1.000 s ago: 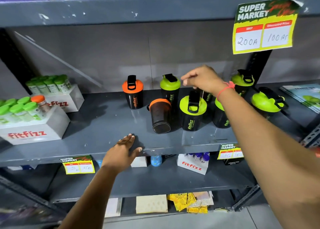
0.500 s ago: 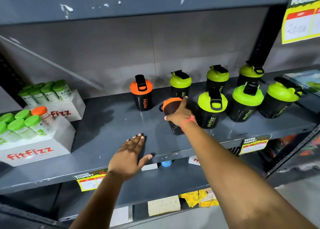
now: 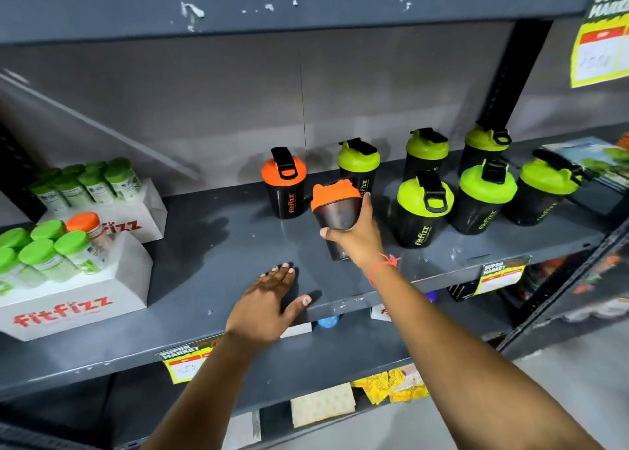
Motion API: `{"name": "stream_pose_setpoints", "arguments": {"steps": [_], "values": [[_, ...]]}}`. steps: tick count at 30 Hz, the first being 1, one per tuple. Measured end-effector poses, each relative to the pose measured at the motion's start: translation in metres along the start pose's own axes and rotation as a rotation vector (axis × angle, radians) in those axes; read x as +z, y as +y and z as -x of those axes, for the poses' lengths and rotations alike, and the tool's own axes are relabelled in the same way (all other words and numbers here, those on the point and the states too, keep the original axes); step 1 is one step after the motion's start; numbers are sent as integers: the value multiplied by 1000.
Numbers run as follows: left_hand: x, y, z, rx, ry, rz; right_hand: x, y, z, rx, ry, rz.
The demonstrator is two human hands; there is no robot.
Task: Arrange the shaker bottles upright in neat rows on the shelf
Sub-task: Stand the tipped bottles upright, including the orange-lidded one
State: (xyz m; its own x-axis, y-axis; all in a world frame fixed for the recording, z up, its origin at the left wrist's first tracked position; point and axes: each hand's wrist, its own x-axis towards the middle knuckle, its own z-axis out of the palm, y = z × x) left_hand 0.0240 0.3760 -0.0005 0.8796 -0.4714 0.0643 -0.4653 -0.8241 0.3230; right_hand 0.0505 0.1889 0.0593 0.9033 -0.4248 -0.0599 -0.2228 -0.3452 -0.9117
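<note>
My right hand [image 3: 354, 242] grips a black shaker bottle with an orange lid [image 3: 335, 207], tilted and lifted a little off the grey shelf [image 3: 211, 265]. Another orange-lidded shaker [image 3: 285, 184] stands upright behind it to the left. Green-lidded shakers stand upright in two rows to the right: three at the back [image 3: 359, 167] [image 3: 425, 151] [image 3: 485, 143], three in front [image 3: 423, 207] [image 3: 483, 194] [image 3: 543, 190]. My left hand [image 3: 269, 299] lies flat on the shelf's front edge, fingers spread, holding nothing.
Two white "fitfizz" boxes [image 3: 68, 306] [image 3: 132, 211] with green-capped jars stand at the shelf's left. A booklet [image 3: 592, 163] lies at the far right. Yellow price tags [image 3: 497, 274] hang on the shelf edge. Lower shelves hold boxes and packets [image 3: 391, 385].
My right hand came down from the back row, took hold of the lying orange-lidded shaker and lifted it toward upright. The camera moved closer; my left hand stayed on the shelf edge.
</note>
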Motion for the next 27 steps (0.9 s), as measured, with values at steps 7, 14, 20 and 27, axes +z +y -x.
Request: {"name": "stream_pose_setpoints", "arguments": {"steps": [7, 14, 20, 27], "values": [[-7, -4, 10, -115, 56, -15, 6, 4, 21, -147, 31, -183], [-3, -5, 8, -132, 46, -28, 2, 25, 27, -159, 50, -203], [-1, -6, 7, -147, 20, -38, 2, 34, 23, -142, 31, -203], [-2, -6, 7, -150, 31, -11, -14, 16, 40, -236, 50, -272]]}}
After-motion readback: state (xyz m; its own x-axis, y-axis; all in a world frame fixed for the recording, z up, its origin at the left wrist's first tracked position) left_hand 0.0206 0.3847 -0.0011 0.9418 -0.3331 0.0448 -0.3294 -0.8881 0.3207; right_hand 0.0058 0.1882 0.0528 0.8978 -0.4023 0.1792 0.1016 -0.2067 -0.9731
